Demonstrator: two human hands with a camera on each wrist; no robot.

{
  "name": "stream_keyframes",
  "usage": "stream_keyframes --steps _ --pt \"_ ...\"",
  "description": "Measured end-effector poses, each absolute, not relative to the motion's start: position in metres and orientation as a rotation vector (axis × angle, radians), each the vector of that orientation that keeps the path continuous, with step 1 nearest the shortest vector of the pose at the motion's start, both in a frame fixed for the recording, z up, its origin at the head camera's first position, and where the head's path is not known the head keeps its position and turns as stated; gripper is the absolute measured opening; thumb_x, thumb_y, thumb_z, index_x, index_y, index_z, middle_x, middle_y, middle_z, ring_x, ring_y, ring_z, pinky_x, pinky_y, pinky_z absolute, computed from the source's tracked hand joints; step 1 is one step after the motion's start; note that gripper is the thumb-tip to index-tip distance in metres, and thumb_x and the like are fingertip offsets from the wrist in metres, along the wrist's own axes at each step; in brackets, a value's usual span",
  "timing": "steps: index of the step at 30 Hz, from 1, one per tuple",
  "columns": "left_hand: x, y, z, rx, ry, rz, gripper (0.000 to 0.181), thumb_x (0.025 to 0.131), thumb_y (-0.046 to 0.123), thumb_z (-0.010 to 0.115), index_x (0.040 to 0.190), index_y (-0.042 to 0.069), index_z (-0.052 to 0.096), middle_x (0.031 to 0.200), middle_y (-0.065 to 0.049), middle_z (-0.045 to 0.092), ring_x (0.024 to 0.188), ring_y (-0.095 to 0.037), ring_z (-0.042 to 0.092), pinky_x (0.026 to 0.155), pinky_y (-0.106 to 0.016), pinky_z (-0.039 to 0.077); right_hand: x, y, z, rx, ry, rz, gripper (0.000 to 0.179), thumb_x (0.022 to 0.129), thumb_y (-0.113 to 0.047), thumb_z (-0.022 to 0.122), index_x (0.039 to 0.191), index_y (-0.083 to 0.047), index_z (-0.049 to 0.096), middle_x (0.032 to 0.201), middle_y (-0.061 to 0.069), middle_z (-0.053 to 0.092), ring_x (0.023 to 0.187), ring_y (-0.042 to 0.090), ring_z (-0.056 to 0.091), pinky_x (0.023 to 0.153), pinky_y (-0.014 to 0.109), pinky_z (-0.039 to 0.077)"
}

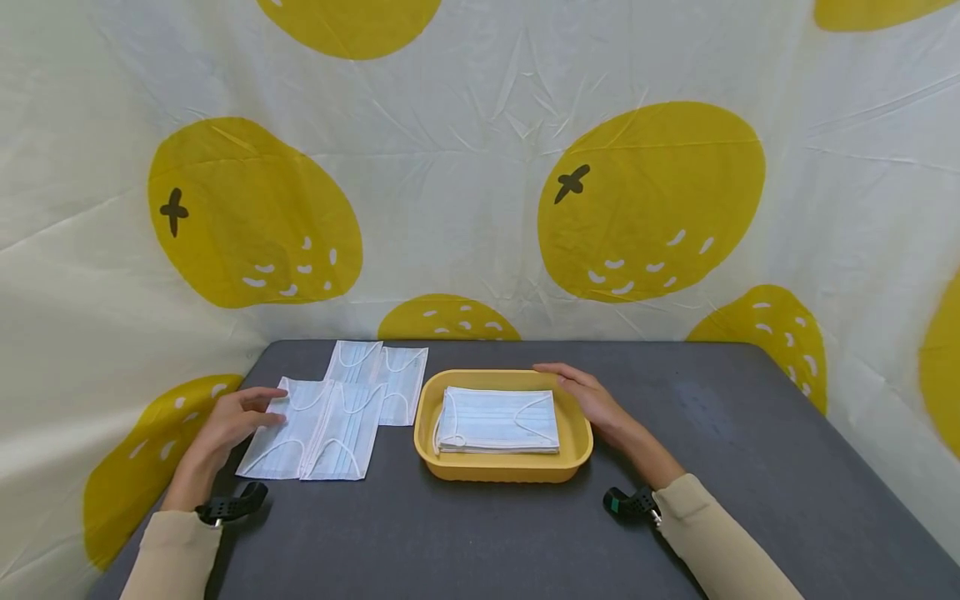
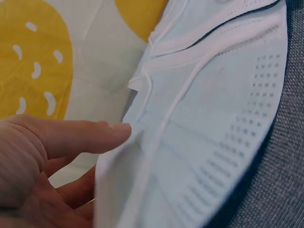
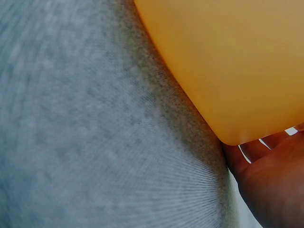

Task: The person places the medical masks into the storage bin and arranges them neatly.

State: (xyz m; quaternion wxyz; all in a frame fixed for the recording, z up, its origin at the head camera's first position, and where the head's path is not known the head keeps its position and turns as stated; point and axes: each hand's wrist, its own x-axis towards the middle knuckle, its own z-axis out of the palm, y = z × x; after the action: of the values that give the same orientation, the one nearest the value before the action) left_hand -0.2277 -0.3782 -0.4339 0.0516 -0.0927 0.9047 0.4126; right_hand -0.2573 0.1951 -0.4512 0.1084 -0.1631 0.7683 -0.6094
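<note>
In the head view, several pale blue face masks [image 1: 330, 433] with white ear loops lie overlapping on the left of the table. At their left edge is my left hand [image 1: 236, 417], its thumb and fingers apart and its thumb over a mask. In the left wrist view that thumb [image 2: 95, 135] reaches across the edge of a mask [image 2: 209, 128], which partly hides the other fingers. A stack of face masks [image 1: 498, 421] lies in a yellow tray [image 1: 502, 473]. My right hand [image 1: 588, 400] holds the tray's far right corner, with fingers outside the tray wall [image 3: 237, 71] in the right wrist view.
The dark grey table [image 1: 697, 433] extends right of the tray and toward me. Behind it hangs a white curtain [image 1: 457, 200] printed with big yellow fruit. A dark strap device sits at each wrist, below beige sleeves [image 1: 720, 533].
</note>
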Motion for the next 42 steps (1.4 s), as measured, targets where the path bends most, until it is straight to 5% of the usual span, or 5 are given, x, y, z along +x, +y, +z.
stream_keyframes --steps 17,26,31,35,42 --pt "-0.225 -0.379 -0.433 -0.202 2.744 1.294 0.05 0.096 0.014 0.068 0.142 -0.003 0.058 0.151 -0.035 0.045 0.123 -0.046 0.047 0.104 -0.061 0.043 -0.258 0.195 -0.451 -0.488 2.266 -1.781 0.045 0.113 -0.017 0.032 0.154 -0.009 0.048 0.161 0.018 0.042 0.139 0.033 0.051 0.1 0.028 0.053" --pt "-0.223 -0.379 -0.431 -0.212 2.739 1.328 0.054 0.093 0.018 0.075 0.141 -0.003 0.06 0.148 -0.033 0.051 0.108 -0.033 0.057 0.075 -0.024 0.053 -0.258 0.196 -0.453 -0.482 2.235 -1.815 0.044 0.113 -0.018 0.033 0.154 -0.008 0.048 0.158 0.022 0.045 0.138 0.039 0.052 0.1 0.033 0.055" --pt "-0.224 -0.381 -0.429 -0.227 2.72 1.32 0.056 0.093 0.016 0.074 0.143 -0.003 0.057 0.154 -0.034 0.045 0.119 -0.042 0.052 0.093 -0.045 0.055 -0.257 0.197 -0.453 -0.481 2.231 -1.819 0.044 0.113 -0.017 0.033 0.154 -0.008 0.048 0.159 0.022 0.044 0.14 0.041 0.05 0.101 0.034 0.055" --pt "-0.225 -0.381 -0.426 -0.219 2.708 1.34 0.058 0.093 0.013 0.073 0.145 -0.004 0.054 0.156 -0.034 0.042 0.138 -0.05 0.037 0.114 -0.071 0.032 -0.258 0.196 -0.452 -0.476 2.232 -1.824 0.044 0.113 -0.017 0.034 0.153 -0.008 0.049 0.159 0.021 0.043 0.14 0.04 0.049 0.102 0.033 0.054" --pt "-0.224 -0.381 -0.422 -0.225 2.699 1.382 0.058 0.094 0.007 0.069 0.148 -0.006 0.05 0.158 -0.034 0.038 0.147 -0.053 0.027 0.117 -0.076 0.02 -0.258 0.195 -0.452 -0.478 2.219 -1.826 0.045 0.113 -0.016 0.033 0.154 -0.007 0.048 0.158 0.022 0.044 0.139 0.04 0.05 0.099 0.03 0.055"
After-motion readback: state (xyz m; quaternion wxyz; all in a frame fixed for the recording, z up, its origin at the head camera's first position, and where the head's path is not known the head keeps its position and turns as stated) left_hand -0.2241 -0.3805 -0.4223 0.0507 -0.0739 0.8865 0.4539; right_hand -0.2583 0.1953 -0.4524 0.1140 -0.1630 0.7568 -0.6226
